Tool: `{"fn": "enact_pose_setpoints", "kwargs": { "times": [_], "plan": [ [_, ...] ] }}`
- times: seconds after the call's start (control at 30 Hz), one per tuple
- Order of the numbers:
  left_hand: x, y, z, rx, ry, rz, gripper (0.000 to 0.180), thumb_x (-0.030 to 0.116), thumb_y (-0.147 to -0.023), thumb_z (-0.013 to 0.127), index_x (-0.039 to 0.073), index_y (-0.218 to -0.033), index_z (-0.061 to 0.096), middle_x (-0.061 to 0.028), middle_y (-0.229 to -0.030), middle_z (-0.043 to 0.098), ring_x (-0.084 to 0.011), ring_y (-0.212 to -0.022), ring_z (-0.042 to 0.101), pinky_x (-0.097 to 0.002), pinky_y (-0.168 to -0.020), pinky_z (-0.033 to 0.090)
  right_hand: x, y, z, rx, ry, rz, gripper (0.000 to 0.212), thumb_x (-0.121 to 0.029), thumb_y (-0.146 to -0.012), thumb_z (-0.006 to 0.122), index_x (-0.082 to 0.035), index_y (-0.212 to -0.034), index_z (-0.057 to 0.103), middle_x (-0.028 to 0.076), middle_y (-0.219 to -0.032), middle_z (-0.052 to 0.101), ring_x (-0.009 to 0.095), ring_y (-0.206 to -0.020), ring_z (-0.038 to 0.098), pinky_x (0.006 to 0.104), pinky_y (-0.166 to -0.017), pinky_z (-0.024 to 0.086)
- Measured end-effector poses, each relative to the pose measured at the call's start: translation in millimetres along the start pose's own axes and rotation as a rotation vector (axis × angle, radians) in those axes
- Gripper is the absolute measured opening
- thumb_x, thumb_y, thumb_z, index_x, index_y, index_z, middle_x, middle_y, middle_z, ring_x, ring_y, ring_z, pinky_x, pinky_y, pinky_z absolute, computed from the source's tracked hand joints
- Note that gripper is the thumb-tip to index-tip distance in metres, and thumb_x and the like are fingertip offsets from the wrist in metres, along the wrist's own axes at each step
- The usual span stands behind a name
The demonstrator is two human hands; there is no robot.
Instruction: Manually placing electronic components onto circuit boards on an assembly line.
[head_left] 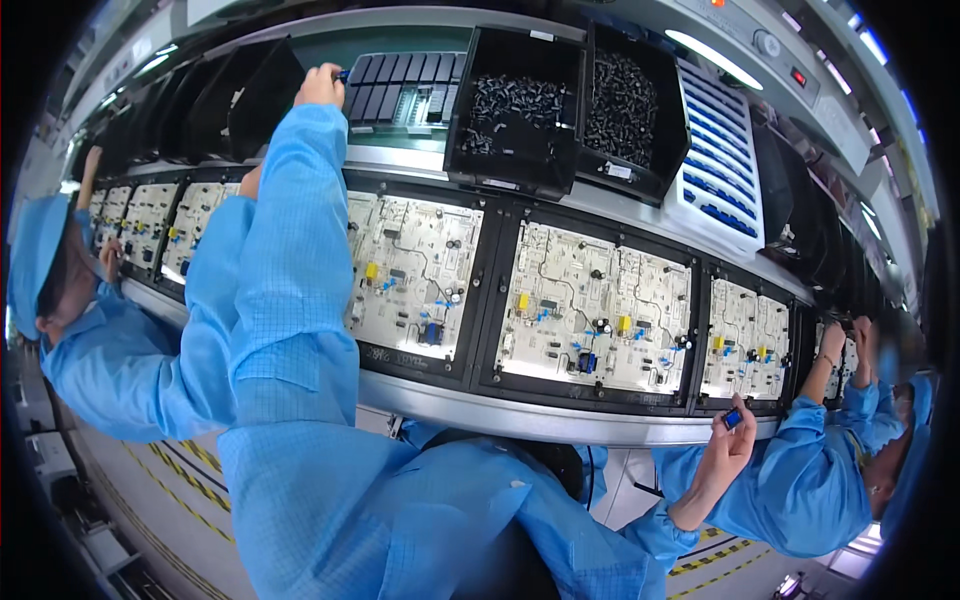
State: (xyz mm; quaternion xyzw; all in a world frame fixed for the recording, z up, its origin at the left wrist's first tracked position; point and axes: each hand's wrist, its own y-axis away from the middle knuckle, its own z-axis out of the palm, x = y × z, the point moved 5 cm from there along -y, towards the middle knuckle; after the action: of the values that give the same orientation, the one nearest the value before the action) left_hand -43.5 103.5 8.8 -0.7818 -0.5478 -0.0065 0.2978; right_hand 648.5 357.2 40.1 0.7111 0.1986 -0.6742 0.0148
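Observation:
My left hand (322,86) is stretched far forward, its fingers pinched at the left end of a tray of black rectangular blocks (400,68). A small dark piece shows at its fingertips, too small to name. Low on the right, in front of the line's metal edge, my right hand (724,455) grips a small blue box-shaped electronic component (733,418) between thumb and fingers. Between my hands lie pale circuit boards (425,240) in black frames, fitted with yellow, blue and black parts. Another populated board (745,320) is nearest my right hand.
Two black bins (520,110) (622,110) of small black parts stand behind the boards. Right of them is a white rack (712,150) with rows of blue parts. Co-workers in blue, one on the left (120,330) and another on the right (790,480), work close by.

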Motion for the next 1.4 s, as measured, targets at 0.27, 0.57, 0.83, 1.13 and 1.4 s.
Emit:
{"fn": "enact_pose_setpoints", "kwargs": {
  "times": [0.27,0.57,0.83,1.13,1.4],
  "plan": [
    [94.6,2.7,5.8,-0.363,0.121,0.442,0.014,0.016,-0.075,0.06,0.011,-0.088,0.059,-0.0068,-0.081,0.058,-0.0234,-0.078,0.058,-0.0325,-0.07,0.047,21.6,-17.8,18.0,-0.248,0.267,0.093,0.034,0.011,-0.071,0.06,-0.001,-0.101,0.05,0.0,-0.082,0.049,0.005,-0.072,0.046,0.0163,-0.066,0.038],
    [120.6,23.4,27.3,-0.259,-0.193,0.653,0.018,0.016,-0.073,0.063,0.011,-0.089,0.057,-0.0084,-0.093,0.057,-0.0271,-0.09,0.057,-0.0379,-0.075,0.047,-3.1,-31.5,53.8,-0.425,0.779,-0.123,0.033,0.003,-0.064,0.066,-0.004,-0.094,0.058,0.008,-0.083,0.056,0.018,-0.072,0.053,0.0272,-0.066,0.043],
    [129.3,14.2,42.6,-0.287,-0.068,0.648,0.013,0.005,-0.075,0.061,0.005,-0.088,0.055,-0.0125,-0.086,0.06,-0.0277,-0.082,0.059,-0.0339,-0.073,0.047,-0.6,-37.6,64.0,-0.61,0.868,-0.221,0.033,0.003,-0.061,0.067,-0.004,-0.092,0.059,0.012,-0.089,0.058,0.029,-0.084,0.055,0.0319,-0.073,0.045],
    [156.6,44.3,-52.5,-0.165,0.178,0.466,0.022,0.02,-0.079,0.062,0.008,-0.097,0.059,-0.0058,-0.08,0.061,-0.0149,-0.071,0.057,-0.0267,-0.065,0.046,15.4,-42.7,68.5,-0.745,0.876,-0.185,0.031,0.004,-0.064,0.064,-0.003,-0.094,0.059,0.014,-0.091,0.058,0.031,-0.086,0.055,0.0335,-0.075,0.045],
    [186.8,140.9,-121.9,-0.168,0.513,0.613,0.021,0.015,-0.076,0.065,0.007,-0.095,0.063,-0.0017,-0.082,0.061,-0.0102,-0.072,0.054,-0.0236,-0.069,0.044,17.3,-44.7,70.8,-0.738,0.848,-0.196,0.032,0.002,-0.064,0.067,-0.001,-0.094,0.058,0.014,-0.092,0.059,0.029,-0.085,0.057,0.0322,-0.076,0.045]
  ]
}}
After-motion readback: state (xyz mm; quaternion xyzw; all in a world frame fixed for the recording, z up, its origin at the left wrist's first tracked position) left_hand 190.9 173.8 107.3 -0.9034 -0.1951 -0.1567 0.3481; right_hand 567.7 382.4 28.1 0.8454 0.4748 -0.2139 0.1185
